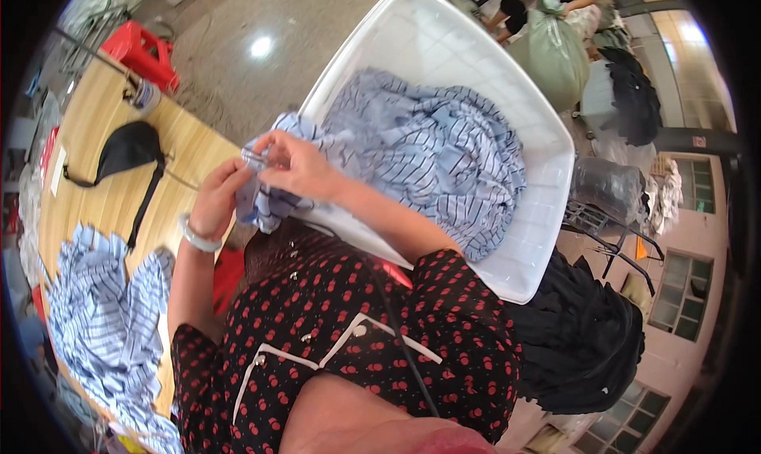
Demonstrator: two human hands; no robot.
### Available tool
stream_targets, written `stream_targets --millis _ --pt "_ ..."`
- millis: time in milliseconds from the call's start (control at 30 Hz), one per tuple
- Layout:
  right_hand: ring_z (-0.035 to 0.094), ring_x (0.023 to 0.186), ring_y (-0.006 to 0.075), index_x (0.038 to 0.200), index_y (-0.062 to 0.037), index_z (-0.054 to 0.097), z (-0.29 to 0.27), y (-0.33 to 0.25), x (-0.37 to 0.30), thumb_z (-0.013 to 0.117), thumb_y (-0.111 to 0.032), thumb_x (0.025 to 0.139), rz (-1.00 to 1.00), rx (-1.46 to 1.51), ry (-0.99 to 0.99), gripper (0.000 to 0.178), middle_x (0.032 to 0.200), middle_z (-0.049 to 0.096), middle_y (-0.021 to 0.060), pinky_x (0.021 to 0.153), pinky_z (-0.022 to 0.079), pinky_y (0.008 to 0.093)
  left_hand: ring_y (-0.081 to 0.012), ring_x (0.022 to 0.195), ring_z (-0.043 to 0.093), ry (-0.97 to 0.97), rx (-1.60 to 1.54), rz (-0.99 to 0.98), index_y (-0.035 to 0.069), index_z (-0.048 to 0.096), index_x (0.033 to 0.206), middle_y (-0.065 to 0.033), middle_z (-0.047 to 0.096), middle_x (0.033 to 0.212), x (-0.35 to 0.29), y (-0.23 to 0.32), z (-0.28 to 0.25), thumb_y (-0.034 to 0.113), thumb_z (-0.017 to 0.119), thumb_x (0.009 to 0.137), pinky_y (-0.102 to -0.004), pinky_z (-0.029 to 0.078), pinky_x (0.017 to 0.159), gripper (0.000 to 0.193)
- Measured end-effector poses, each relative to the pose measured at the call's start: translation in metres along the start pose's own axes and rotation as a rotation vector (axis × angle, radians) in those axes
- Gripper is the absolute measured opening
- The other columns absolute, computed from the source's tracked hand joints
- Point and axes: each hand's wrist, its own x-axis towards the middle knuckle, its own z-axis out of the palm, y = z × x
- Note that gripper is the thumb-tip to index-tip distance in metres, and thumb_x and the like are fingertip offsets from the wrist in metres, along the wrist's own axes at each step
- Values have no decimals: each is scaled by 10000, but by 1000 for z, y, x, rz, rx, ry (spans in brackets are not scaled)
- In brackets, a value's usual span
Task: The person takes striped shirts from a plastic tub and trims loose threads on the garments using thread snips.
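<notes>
A light blue garment with dark stripes (287,126) is bunched up between my two hands at the near rim of the white tub (541,248). My left hand (219,198) pinches the garment's edge, a pale bangle on its wrist. From the other side, my right hand (298,167) meets it with bent fingers closed on the same cloth. A small greyish spot shows at the fingertips; I cannot make out what it is. More blue striped cloth (428,149) lies heaped inside the tub, seeming to run on from the piece in my hands.
On the wooden table (83,164) at left lie a black pouch with a strap (129,149), a small bottle (145,97) and striped garments (111,319). A red stool (143,53) stands beyond. Black cloth (579,335) is piled at right. Far right, another person's arm (585,2) reaches a green sack (552,57).
</notes>
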Motion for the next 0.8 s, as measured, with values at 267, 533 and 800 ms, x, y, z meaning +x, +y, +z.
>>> stream_targets --millis 267,533,800 --pt "408 564 35 898 -25 468 -1 -7 3 602 -31 678 -30 233 123 258 635 450 -30 504 341 193 -51 747 482 -43 97 -2 3 547 947 16 552 821 -9 -10 -22 214 428 865 -196 368 681 256" --pt "500 660 73 960 -46 503 -7 20 15 612 -69 695 -4 -59 183 288 727 537 14 586 417 212 -73 735 517 -18 -6 -25 -6 555 906 -16 567 817 -13 -19 -28 159 490 819 -206 415 647 197" --pt "528 672 150 1004 -32 456 -10 -6 -4 589 -296 753 -87 -417 67 388 801 544 98 620 432 245 -48 704 532 -86 -142 -27 4 546 906 2 573 806 -6 -7 -25 149 491 833 -183 422 640 172"
